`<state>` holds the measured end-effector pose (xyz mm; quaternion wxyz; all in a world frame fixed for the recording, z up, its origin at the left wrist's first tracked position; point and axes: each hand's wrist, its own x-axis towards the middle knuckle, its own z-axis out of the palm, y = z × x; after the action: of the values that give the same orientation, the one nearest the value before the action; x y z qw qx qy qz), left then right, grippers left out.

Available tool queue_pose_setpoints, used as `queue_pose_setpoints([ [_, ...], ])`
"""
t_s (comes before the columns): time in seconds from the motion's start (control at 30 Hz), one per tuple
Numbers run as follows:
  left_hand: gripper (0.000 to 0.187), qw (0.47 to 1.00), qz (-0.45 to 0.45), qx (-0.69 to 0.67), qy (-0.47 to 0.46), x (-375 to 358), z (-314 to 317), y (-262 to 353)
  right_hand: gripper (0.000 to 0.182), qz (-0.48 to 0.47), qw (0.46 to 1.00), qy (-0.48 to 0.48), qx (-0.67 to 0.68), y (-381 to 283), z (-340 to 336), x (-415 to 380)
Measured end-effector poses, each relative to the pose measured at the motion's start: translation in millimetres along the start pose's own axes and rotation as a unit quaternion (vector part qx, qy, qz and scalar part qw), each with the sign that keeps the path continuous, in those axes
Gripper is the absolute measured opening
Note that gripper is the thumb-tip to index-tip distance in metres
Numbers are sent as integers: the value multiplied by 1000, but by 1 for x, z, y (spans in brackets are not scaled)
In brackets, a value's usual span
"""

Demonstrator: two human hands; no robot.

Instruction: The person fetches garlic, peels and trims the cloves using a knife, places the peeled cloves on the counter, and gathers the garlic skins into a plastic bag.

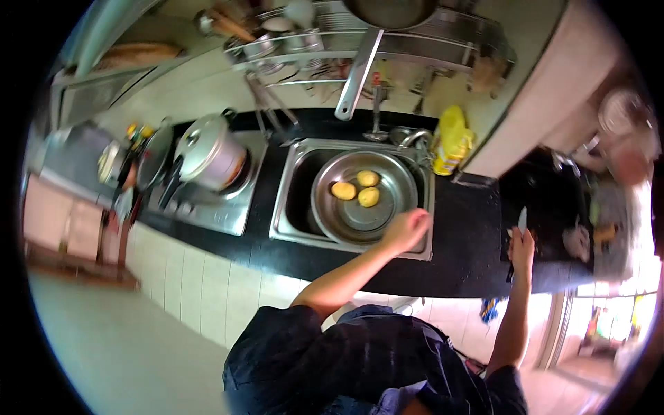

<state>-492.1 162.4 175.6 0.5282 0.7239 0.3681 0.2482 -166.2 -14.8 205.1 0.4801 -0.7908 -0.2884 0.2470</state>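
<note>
Fingers of the right hand [522, 253] wrapped round a knife [523, 219]; blade pokes out beyond the hand, pointing away from the body, dark handle showing below the grip. Held toward the right end of the black counter [462, 232], well apart from the sink.

Left hand [411, 229] blurred, fingers seemingly bent; cannot tell whether closed on anything. Positioned at the near right rim of a round steel bowl [363, 216]; contact with the rim not clear.

Potatoes [368, 178], three, yellow, grouped inside that bowl, toward its far side: one to the left, two to the right, one of these farther out than the other. Bowl sits in the steel sink [282, 225], covering most of it; dark gap of the basin seen along the bowl's left.

Outward from there: faucet [416, 137] at the sink's far right corner, yellow bag [451, 138] upright just beside it. Behind the sink, ladle [376, 114] against the wall. Above, wire rack [325, 55], with a pan [391, 12] on top, its long handle jutting toward the sink.

Left of the sink: steel stove [232, 213] bearing a lidded pot [211, 158], black handle angled toward the near side.
</note>
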Motion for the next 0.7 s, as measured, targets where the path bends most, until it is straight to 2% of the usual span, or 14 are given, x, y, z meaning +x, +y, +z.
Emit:
queue_pose_setpoints([
  [0.07,31,999,25,-10,-22,15,47,27,22,29,999,-15,9,10,-12,17],
  [0.27,27,997,66,-9,-38,54,170,65,26,9,998,-64,15,27,-33,36],
  [0.33,26,994,98,12,-36,62,197,71,26,6,997,-72,41,35,-39,39],
  [0.4,26,996,74,11,-55,64,210,73,23,-4,996,-69,50,42,-45,41],
  [0.47,27,997,48,10,-60,59,206,72,22,-2,996,-70,52,44,-50,41],
  [0.57,30,1000,10,7,-25,28,153,56,20,-7,998,-50,34,60,-49,43],
  [0.6,32,1000,-4,7,0,14,126,41,20,4,998,-51,37,62,-46,43],
  [0.67,34,992,-114,42,24,-18,53,25,19,22,997,-56,43,66,-36,41],
  [0.7,35,987,-95,86,96,-33,20,-15,20,26,998,-50,18,65,-29,39],
])
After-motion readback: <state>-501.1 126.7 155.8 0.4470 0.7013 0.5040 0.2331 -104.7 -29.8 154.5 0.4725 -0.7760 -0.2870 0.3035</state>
